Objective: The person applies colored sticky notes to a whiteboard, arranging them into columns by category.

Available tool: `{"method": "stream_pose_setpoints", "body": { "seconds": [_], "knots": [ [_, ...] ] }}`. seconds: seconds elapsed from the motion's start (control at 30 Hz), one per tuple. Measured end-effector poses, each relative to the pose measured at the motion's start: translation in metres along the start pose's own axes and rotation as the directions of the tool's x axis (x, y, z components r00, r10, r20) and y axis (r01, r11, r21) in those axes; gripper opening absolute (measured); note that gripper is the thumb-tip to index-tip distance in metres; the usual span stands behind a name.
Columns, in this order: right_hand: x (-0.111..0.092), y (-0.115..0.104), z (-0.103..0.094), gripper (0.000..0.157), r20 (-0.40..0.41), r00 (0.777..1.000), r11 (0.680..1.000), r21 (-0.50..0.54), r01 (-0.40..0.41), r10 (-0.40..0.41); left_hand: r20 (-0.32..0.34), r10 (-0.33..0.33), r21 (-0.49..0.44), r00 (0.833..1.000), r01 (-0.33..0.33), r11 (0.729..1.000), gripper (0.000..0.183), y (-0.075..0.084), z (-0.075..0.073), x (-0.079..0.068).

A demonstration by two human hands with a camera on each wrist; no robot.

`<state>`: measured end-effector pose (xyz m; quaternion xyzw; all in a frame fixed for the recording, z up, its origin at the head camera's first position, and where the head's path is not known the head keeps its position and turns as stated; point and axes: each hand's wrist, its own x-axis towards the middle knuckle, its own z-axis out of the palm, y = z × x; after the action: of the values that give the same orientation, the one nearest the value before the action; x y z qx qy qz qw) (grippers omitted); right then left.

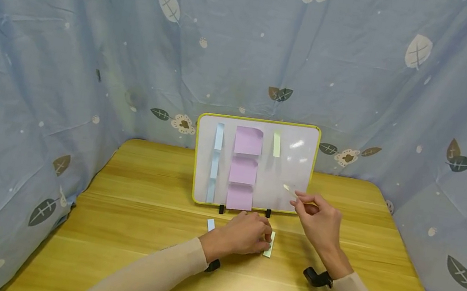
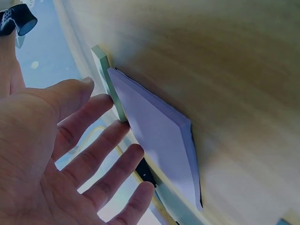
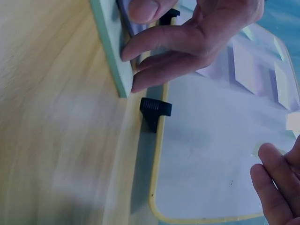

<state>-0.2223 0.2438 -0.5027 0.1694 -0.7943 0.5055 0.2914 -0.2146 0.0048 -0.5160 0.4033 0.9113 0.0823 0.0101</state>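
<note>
My right hand (image 1: 319,224) pinches a narrow pale green sticky note (image 1: 288,188) between thumb and fingers, close in front of the lower right of a yellow-framed whiteboard (image 1: 289,170). On the table before the board, my left hand (image 1: 242,234) has its fingers loosely bent, fingertips at a narrow green sticky note pad (image 1: 268,252). Beside that pad lies a purple sticky note pad (image 2: 154,126), hidden under the left hand in the head view. A light blue pad (image 1: 211,224) pokes out left of the wrist. One green strip (image 1: 277,144) hangs high on the board.
Left of that strip, the board bears a column of three purple notes (image 1: 248,142) and a column of three blue strips (image 1: 219,136). Black feet (image 1: 268,213) hold it upright on the wooden table (image 1: 147,188). A patterned curtain (image 1: 230,52) surrounds the table's back and sides.
</note>
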Motion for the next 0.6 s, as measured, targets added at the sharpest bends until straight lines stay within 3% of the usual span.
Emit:
{"method": "stream_pose_setpoints", "body": {
  "seconds": [0.2,0.37,0.6],
  "knots": [
    [0.005,-0.003,0.007,0.005,-0.006,0.999,0.999,-0.021,0.032,-0.032,-0.026,0.025,0.013,0.999,-0.025,1.000,0.013,-0.001,0.000,0.000],
    [0.009,-0.004,0.011,0.012,-0.028,0.998,0.998,-0.016,0.058,-0.058,-0.035,0.034,0.026,0.999,-0.033,0.999,0.015,-0.003,0.000,-0.001],
    [0.013,-0.006,0.020,0.009,-0.038,0.995,0.996,0.002,0.088,-0.088,-0.091,0.059,0.009,0.994,-0.058,0.998,0.017,-0.008,0.003,-0.002]
  ]
}}
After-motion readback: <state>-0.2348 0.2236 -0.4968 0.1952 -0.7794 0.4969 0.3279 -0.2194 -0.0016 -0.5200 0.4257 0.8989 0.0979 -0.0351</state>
